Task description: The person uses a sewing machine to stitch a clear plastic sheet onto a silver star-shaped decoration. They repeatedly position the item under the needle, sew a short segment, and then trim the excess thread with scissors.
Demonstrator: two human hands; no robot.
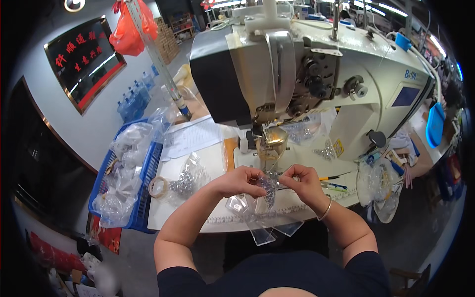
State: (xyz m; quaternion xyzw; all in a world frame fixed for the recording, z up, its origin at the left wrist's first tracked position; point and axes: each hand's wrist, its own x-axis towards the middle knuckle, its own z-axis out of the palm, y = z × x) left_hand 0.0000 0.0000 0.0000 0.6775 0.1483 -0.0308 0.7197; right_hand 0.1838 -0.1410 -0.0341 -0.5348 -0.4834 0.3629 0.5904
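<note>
Sparkly piece between hands, just in front of sewing machine. Left hand, right hand: thumb and fingers pinched on it, opposite sides. Probably light, bendy, slick; hold by edges, spare sparkle.

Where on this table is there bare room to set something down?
One bare patch of white tabletop lies between tape roll and front edge; a smaller one, between clear bag and tan strip. Crowded: around the left hand and right hand, holding sparkling trim, and in the blue basket of plastic bags.
</note>
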